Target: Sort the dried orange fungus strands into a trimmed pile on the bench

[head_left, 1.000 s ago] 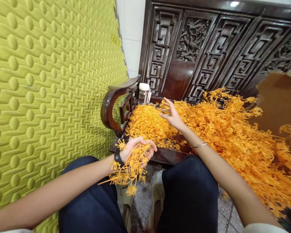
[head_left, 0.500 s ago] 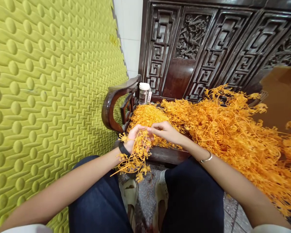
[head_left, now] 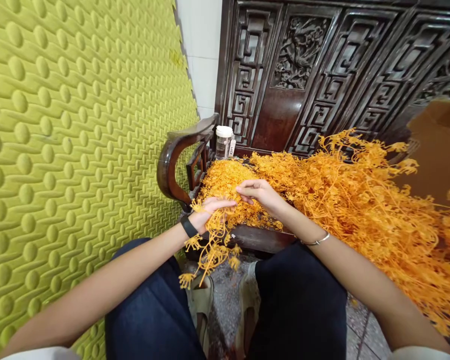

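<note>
My left hand point(head_left: 207, 212), with a black band at the wrist, is closed around an orange plastic flower sprig point(head_left: 214, 252). The sprig's thin branching stems and small blossoms hang down over the floor between my knees. Just to the right, my right hand point(head_left: 257, 194) is held in a pinch, thumb and fingertips together, apart from the left. What sits in that pinch, if anything, is too small to make out. Behind both hands a heap of small loose orange flower pieces point(head_left: 225, 175) covers the left end of the dark wooden seat point(head_left: 260, 239).
A large pile of orange branching sprigs point(head_left: 360, 200) spreads along the bench on the right, beside a brown cardboard piece point(head_left: 435, 135). A clear jar with a white lid point(head_left: 223, 142) stands by the curved armrest point(head_left: 168, 160). Yellow-green padded wall point(head_left: 78, 125) rises on the left.
My right hand has pulled away from the left, slightly up and right. The left fingers have straightened, and the sprig hangs lower and swings to the right.
</note>
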A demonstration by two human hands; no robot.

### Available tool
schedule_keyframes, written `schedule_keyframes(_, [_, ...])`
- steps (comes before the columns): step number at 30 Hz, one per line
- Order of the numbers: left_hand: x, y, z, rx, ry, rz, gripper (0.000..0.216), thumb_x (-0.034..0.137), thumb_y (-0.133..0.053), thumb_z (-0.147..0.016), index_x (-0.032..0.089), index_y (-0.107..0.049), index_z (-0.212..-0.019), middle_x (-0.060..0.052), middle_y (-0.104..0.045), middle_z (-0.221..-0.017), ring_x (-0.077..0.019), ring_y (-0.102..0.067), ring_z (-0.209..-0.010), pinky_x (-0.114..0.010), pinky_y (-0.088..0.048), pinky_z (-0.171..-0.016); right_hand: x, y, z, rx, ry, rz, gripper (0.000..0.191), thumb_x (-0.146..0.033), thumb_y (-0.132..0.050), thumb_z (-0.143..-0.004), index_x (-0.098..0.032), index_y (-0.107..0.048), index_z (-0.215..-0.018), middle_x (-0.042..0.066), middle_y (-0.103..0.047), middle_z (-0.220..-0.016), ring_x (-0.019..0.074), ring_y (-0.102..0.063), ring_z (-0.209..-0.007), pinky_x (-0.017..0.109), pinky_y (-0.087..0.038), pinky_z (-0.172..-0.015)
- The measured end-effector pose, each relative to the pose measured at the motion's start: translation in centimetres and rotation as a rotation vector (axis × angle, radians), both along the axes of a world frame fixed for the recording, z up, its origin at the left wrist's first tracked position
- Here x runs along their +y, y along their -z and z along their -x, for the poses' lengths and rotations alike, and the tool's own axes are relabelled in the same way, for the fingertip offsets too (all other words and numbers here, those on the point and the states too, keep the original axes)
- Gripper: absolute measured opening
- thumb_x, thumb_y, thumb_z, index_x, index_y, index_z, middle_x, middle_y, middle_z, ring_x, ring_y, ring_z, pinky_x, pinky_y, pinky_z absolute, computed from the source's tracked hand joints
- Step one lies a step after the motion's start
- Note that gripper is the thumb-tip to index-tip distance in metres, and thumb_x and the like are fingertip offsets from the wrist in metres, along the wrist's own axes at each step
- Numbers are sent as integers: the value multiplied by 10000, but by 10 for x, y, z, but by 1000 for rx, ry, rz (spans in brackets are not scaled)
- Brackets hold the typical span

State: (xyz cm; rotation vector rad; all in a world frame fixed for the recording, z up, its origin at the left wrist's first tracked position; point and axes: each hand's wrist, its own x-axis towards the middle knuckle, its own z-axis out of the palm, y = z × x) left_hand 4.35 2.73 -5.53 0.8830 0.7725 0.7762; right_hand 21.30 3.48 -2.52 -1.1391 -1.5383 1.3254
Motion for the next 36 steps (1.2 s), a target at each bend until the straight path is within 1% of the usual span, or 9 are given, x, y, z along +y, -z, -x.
schedule_keyframes(5, [3,4,-1,33,-14,-24,229,318,-731,-659,97,-672,-659,29,-541,-531,-32,-412,-420,-197,-254,-430,3,10,3,169,134,76,243,-298,-707,-604,-139,-552,-505,-31,-507,-474,49,-382,-436,246,-242,-498])
schedule_keyframes(9, [8,0,-1,-5,-52,-49,167,267,-732,-644,113,-672,-668,7,-603,-642,-55,-494,-514,-183,-328,-475,7,14,8,274,227,81,225,-291,-702,-591,-141,-557,-506,-27,-513,-494,54,-395,-458,245,-259,-508])
schedule_keyframes(12, [10,-5,-1,-24,-72,-69,150,245,-728,-649,108,-669,-666,-1,-605,-668,-57,-508,-547,-169,-337,-477,7,12,14,316,285,47,187,-260,-675,-598,-149,-554,-507,-29,-518,-498,57,-404,-470,242,-293,-529])
schedule_keyframes(19, [6,-15,-5,-64,-103,-61,104,207,-679,-691,106,-657,-698,4,-578,-640,-42,-475,-506,-158,-324,-450,6,0,19,393,367,21,123,-200,-652,-613,-153,-571,-532,-26,-548,-512,60,-436,-473,231,-334,-537])
schedule_keyframes(28, [11,-26,-14,-145,-29,6,135,183,-568,-783,113,-572,-667,25,-517,-591,-28,-401,-421,-155,-305,-397,13,-3,26,442,449,72,124,-141,-611,-666,-145,-560,-554,-18,-551,-492,57,-448,-442,206,-368,-495])
schedule_keyframes(30, [7,-28,-13,-152,3,25,160,181,-539,-793,123,-549,-644,34,-492,-566,-25,-376,-402,-149,-295,-387,20,-6,19,452,497,48,112,-108,-604,-663,-150,-550,-574,-24,-547,-502,60,-459,-449,202,-382,-491])
schedule_keyframes(33, [-14,-25,-6,-121,73,42,207,179,-550,-770,129,-520,-571,28,-481,-518,-32,-374,-384,-157,-263,-371,37,-16,-17,483,674,-50,181,-52,-575,-658,-172,-460,-586,-72,-473,-486,42,-439,-435,172,-373,-477])
schedule_keyframes(35, [-33,-21,2,-85,150,21,216,217,-596,-741,126,-546,-551,13,-512,-509,-45,-399,-397,-171,-266,-383,46,-19,-47,498,829,-171,217,-102,-560,-714,-180,-398,-593,-96,-405,-473,27,-403,-422,148,-361,-478])
schedule_keyframes(36, [-42,-18,5,-34,241,-41,219,253,-602,-742,130,-571,-563,11,-534,-527,-49,-427,-431,-168,-279,-408,49,-19,-60,495,889,-231,222,-150,-556,-743,-182,-390,-598,-97,-398,-474,27,-399,-425,144,-359,-479])
